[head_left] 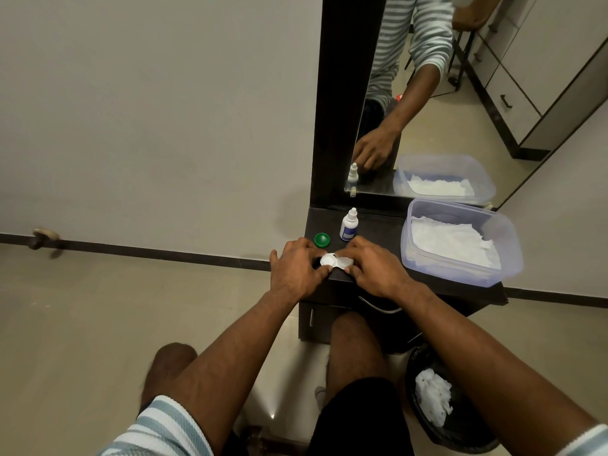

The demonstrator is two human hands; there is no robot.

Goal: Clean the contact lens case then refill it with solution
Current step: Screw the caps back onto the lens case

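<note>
1. Presently, the contact lens case (pixel 333 261) shows white: one round well exposed, the other under a white cap.
2. It lies at the worktop (pixel 378 284) front edge; left hand (pixel 296 269) and right hand (pixel 375 269) fingers curl round its ends.
3. Green cap (pixel 321 239) and solution bottle (pixel 348 225) stand just behind; the plastic tub (pixel 506 258) sits right.

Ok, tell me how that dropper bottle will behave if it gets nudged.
The bottle stands upright, tall and narrow on a small base, so it probably tips easily. Its round body would likely roll once down. It looks like small plastic, so probably light and not fragile.
</note>
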